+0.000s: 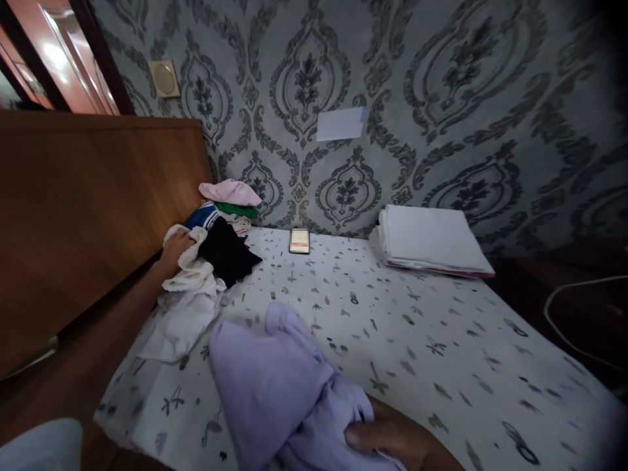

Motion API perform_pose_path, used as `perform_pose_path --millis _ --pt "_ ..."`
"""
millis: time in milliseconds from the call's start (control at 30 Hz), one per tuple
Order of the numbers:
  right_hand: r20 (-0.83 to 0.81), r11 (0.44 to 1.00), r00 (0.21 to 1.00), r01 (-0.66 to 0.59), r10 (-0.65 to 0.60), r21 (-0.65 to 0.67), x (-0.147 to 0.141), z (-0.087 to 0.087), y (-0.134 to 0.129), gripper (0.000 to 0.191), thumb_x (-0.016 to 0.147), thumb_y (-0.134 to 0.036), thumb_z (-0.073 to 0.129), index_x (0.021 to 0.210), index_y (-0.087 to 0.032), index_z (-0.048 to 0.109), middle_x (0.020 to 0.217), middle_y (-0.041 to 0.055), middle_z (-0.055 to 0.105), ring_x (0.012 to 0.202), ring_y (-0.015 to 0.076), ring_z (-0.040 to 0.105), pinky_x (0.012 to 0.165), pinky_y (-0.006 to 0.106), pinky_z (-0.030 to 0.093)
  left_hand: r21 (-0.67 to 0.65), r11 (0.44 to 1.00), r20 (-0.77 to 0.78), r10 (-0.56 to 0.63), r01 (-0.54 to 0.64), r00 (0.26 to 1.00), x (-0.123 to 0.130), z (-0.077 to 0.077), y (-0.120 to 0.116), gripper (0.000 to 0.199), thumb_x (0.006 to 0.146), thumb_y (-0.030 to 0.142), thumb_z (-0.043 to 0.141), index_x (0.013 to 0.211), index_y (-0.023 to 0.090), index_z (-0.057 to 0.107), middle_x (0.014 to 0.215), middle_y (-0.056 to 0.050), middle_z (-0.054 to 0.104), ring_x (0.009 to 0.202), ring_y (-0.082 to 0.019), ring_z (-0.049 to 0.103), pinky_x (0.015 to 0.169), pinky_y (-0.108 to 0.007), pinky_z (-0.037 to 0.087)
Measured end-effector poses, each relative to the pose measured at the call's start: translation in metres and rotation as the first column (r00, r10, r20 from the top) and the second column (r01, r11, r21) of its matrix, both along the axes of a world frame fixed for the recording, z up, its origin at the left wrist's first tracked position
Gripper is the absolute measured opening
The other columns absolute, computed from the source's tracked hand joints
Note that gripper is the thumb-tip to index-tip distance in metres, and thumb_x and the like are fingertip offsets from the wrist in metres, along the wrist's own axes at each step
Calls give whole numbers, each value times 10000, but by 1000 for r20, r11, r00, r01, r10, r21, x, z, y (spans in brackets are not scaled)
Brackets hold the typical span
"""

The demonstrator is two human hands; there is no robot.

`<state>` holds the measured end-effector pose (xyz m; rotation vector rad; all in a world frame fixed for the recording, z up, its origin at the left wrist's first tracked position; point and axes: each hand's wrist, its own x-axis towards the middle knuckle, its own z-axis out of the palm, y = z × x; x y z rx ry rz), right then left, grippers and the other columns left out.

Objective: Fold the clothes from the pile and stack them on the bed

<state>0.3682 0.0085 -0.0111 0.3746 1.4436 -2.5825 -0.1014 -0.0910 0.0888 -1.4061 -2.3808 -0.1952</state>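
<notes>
My left hand (177, 250) reaches to the far left of the bed, its fingers closed in a bunched cream-white garment (192, 278). That cloth trails toward me over the sheet, beside a crumpled black garment (228, 252). At the front, my right hand (380, 435) grips a lavender garment (275, 379), with the thumb on top and the other fingers mostly hidden. The lavender cloth hangs loosely folded over the sheet. Behind the black cloth are a blue garment with white stripes (203, 216), a green cloth (238, 210) and a pink cloth (231, 191).
A patterned white sheet (343, 301) covers the bed. A small framed card (299, 241) lies near the wall. Folded white cloth (432, 239) is stacked at the right. A wooden headboard (103, 216) borders the left side, and a pale cable (564, 288) curves at far right.
</notes>
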Motion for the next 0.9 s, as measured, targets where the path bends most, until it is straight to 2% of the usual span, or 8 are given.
perform_pose_path --millis 133,233,333,433,533,633,700,900 --pt "-23 1000 999 22 -22 -20 -1 3 -2 692 624 -440 857 1239 -177 679 1111 119 737 1118 302 660 1060 449 440 -194 981 63 42 -30 997 6 35 -11 79 806 176 563 776 137 624 890 -82 689 954 -227 599 935 -365 472" --pt "-40 999 999 26 -28 -32 -2 3 0 669 674 -446 837 1259 -170 666 1097 126 737 1084 288 676 1022 430 477 -195 980 -10 47 -48 999 39 53 -29 295 906 247 488 1094 79 640 1243 -193 630 1189 -334 541 1031 -507 404" --pt "-49 999 998 36 -37 -35 -2 -1 1 629 693 -443 835 1235 -164 680 1070 117 742 1015 249 699 969 375 513 -275 961 -78 -57 33 995 86 33 -44 619 914 396 552 1480 195 402 1586 -193 327 1452 -391 281 1101 -607 311" --pt "-41 998 998 46 -48 -45 -1 -4 2 590 684 -436 848 1183 -158 703 1008 93 752 891 190 712 857 291 545 -497 867 -12 -13 6 1000 109 -5 -55 809 779 312 728 1507 323 377 1652 -149 211 1495 -442 171 1060 -706 308" --pt "-42 998 998 45 -46 -36 0 -3 4 568 684 -438 850 1158 -160 708 986 77 753 818 158 700 820 273 547 -421 904 -97 33 -71 995 90 -23 -71 595 844 247 625 1425 292 506 1623 -164 281 1466 -462 247 1042 -756 286" --pt "-43 999 998 47 -46 22 1 2 7 522 701 -463 833 1108 -156 717 975 69 749 823 160 689 830 297 546 -254 965 -175 13 -58 984 53 -16 -88 442 906 321 515 1343 308 582 1550 -134 419 1462 -466 254 1052 -770 269" --pt "-29 994 999 48 -46 98 1 7 12 477 724 -486 813 1055 -154 724 960 60 742 846 161 677 843 302 539 -294 955 -142 -11 -32 990 40 -5 -94 474 879 317 520 1349 313 580 1499 -140 482 1450 -486 270 991 -764 356" --pt "37 913 999 -26 12 408 13 34 22 467 853 -619 632 954 -174 729 935 65 725 877 187 651 845 309 521 -598 802 -56 -21 -17 998 115 19 -64 339 844 225 503 1085 232 741 956 -143 732 930 -398 691 737 -520 531"
